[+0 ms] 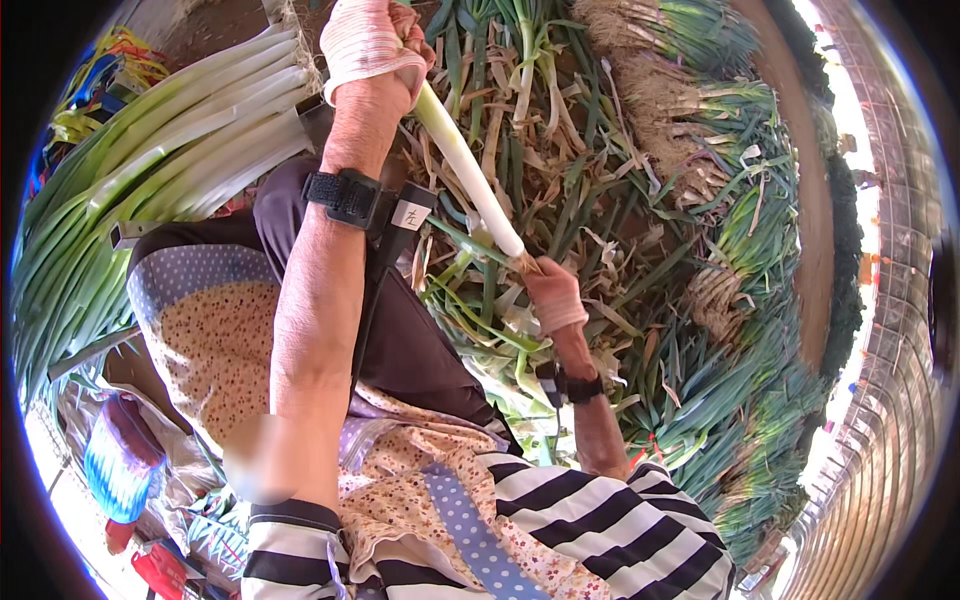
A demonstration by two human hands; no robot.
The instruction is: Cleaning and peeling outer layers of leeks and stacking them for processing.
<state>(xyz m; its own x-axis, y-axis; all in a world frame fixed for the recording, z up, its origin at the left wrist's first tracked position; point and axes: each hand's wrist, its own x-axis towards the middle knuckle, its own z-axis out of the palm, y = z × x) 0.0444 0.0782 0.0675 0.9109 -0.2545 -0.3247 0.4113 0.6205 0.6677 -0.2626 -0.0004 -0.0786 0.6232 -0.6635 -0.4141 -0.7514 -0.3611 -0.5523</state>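
A leek or large green onion (476,176) with a white stalk slants between my two gloved hands. Around its upper part closes my left hand (375,49), in a striped pinkish glove at the top of the view. The fingers of my right hand (551,294) hold its root end, right of my knees. Beneath the stalk lies a heap of loose leaves and dry peelings (592,202). To the left, a row of leeks with clean white stalks (225,97) rests on a metal support, green tops hanging down. My left fingertips are partly hidden.
Bundles of green onions with soil on their roots (675,127) line the right side. Beyond them runs a strip of bare ground (806,225). Colourful ties (105,86) hang at the upper left. A red bag (160,571) lies at the lower left, near a person's blue sleeve (120,472).
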